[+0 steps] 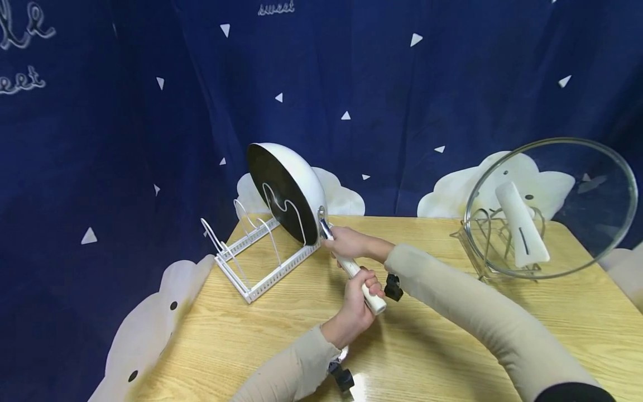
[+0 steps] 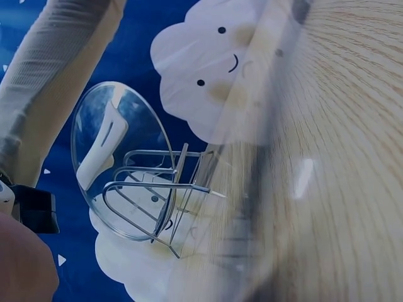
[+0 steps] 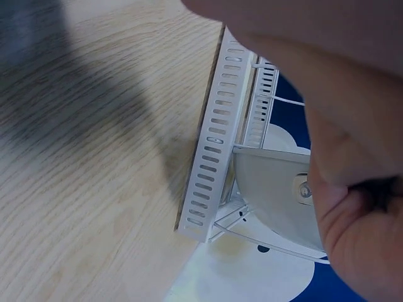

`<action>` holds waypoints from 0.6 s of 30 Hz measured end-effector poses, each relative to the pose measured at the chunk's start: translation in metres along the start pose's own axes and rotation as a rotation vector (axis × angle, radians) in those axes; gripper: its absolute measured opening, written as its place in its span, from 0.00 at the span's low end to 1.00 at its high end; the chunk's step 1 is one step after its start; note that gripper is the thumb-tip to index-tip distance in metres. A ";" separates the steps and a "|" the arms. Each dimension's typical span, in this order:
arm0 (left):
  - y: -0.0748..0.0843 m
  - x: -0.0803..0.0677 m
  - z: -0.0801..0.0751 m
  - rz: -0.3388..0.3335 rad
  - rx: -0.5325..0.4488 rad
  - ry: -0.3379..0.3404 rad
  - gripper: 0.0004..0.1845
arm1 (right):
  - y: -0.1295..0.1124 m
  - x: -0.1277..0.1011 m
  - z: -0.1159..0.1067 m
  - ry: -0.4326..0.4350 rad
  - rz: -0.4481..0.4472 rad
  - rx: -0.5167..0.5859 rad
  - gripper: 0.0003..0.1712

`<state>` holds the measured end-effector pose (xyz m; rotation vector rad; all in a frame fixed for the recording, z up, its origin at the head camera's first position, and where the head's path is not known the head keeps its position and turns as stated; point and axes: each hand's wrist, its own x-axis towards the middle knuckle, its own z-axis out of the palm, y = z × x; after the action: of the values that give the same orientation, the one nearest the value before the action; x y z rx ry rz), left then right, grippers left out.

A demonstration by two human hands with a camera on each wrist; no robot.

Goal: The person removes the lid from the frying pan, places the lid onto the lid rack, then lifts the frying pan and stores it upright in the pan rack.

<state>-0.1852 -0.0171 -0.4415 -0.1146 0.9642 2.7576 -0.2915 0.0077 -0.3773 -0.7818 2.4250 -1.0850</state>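
Note:
A white pan (image 1: pixel 288 190) with a dark inside stands on edge in the last slot of a white wire rack (image 1: pixel 261 257) at the table's back left. Its white handle (image 1: pixel 351 268) slopes down toward me. My right hand (image 1: pixel 345 244) grips the handle close to the pan, and my left hand (image 1: pixel 364 291) grips its free end. The right wrist view shows the rack's slotted rail (image 3: pixel 217 145), the pan's wall (image 3: pixel 271 189) and my curled right hand (image 3: pixel 343 201). Only a sliver of my left hand (image 2: pixel 19 264) shows in the left wrist view.
A glass lid (image 1: pixel 550 206) with a white handle leans in a metal wire stand (image 1: pixel 482 245) at the back right, also seen as the lid (image 2: pixel 119 163) in the left wrist view. The wooden table (image 1: pixel 281 340) ends near the white rack's left side. A blue curtain hangs behind.

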 end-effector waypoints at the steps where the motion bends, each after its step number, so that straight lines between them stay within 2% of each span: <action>1: 0.000 0.000 0.000 -0.001 -0.001 0.001 0.12 | 0.001 0.001 0.000 -0.001 -0.003 0.004 0.09; 18: 0.004 0.005 -0.008 -0.035 0.010 -0.022 0.11 | 0.003 0.009 0.002 -0.014 -0.004 0.013 0.09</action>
<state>-0.1912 -0.0245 -0.4456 -0.0985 0.9606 2.7162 -0.2983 0.0031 -0.3818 -0.7878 2.4031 -1.0927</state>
